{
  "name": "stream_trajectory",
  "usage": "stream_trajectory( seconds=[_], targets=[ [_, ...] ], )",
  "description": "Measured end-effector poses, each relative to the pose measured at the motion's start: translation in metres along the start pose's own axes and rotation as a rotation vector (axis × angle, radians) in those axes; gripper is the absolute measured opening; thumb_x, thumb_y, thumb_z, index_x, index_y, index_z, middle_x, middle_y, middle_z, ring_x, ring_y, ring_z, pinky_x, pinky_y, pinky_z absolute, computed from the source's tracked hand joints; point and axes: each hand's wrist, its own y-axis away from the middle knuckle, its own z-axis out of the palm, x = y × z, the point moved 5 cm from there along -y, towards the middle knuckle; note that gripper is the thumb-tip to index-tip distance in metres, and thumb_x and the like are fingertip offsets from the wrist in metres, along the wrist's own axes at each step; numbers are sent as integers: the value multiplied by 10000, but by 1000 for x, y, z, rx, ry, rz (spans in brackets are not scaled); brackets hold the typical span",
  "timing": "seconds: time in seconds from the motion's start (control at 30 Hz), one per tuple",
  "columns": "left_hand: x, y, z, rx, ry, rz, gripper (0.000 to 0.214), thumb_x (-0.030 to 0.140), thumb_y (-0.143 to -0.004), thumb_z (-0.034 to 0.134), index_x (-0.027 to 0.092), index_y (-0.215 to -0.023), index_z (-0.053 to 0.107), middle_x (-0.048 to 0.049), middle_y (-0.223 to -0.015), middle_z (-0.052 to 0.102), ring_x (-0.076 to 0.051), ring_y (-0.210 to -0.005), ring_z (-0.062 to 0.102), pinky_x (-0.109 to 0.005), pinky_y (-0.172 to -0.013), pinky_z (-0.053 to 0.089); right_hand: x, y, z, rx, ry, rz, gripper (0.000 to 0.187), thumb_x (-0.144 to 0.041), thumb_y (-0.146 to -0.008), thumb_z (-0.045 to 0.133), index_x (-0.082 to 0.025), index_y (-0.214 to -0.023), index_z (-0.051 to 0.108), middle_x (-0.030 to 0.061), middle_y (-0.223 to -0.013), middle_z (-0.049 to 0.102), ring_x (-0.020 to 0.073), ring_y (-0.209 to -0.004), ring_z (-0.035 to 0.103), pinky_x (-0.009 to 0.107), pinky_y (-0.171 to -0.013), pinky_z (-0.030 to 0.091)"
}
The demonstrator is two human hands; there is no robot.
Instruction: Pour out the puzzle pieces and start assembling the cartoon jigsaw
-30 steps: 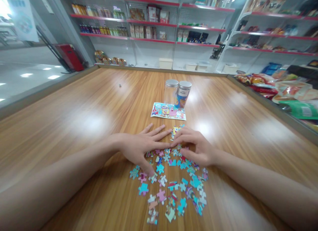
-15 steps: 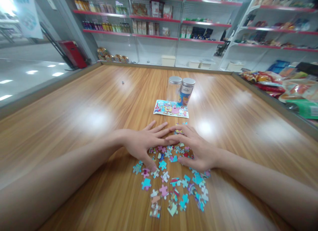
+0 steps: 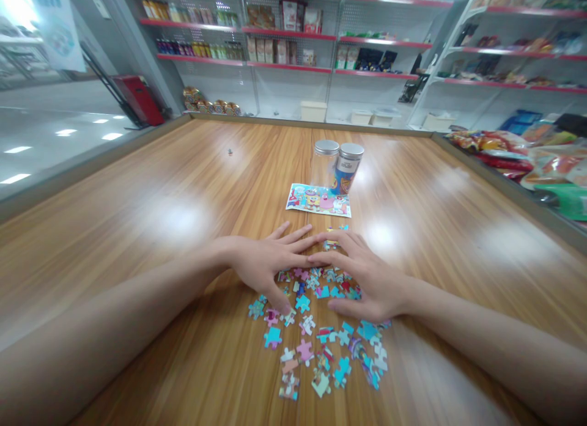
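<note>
Your left hand (image 3: pixel 268 264) and right hand (image 3: pixel 364 279) are both lying palm-down on the wooden tabletop (image 3: pixel 160 218), fingers spread, with the fingertips meeting at the far side. Together they sort of cup the top of the pile of jigsaw pieces (image 3: pixel 303 351). Neither one is pinching a piece as far as I can see. Some pieces sit under and between your palms, and the rest are scattered loose on your side of the hands, mostly teal, pink and white. A bit past your fingertips the cartoon picture sheet (image 3: pixel 319 200) lies flat. Right behind it a clear jar (image 3: pixel 325 164) and a blue-labelled jar (image 3: pixel 349 168), both with silver lids, stand upright side by side. Store shelves (image 3: pixel 284 47) run along the back.
</note>
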Motion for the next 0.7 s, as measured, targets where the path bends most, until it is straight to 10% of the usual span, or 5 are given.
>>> stream_trajectory(
  seconds=[0.3,0.5,0.7],
  targets=[
    [0,-1,0,-21,8,-21,1112,543,-734,794,341,-1594,119,-68,-1676,-128,-432,-1497,-205,-712,-1159,-124,-7,-1,1,-7,69,-18,706,-517,-792,717,-194,-1384,505,169,-1433,433,349,-1295,415,558,-1042,355],
    [5,1,-3,-37,-1,-26,1104,539,-742,788,401,-1585,89,-50,-1658,-207,-422,-1493,-230,-724,-1136,-142,-52,7,1,65,86,-403,154,-372,-851,650,-235,-916,680,12,-774,568,208,-768,483,456,-812,373],
    [3,1,-2,-8,13,-12,1097,541,-721,809,400,-1582,143,-46,-1673,-155,-434,-1500,-198,-717,-1140,-141,-69,9,14,-49,17,-527,131,-325,-817,593,-218,-750,629,1,-664,558,194,-694,451,423,-725,352]
  ],
)
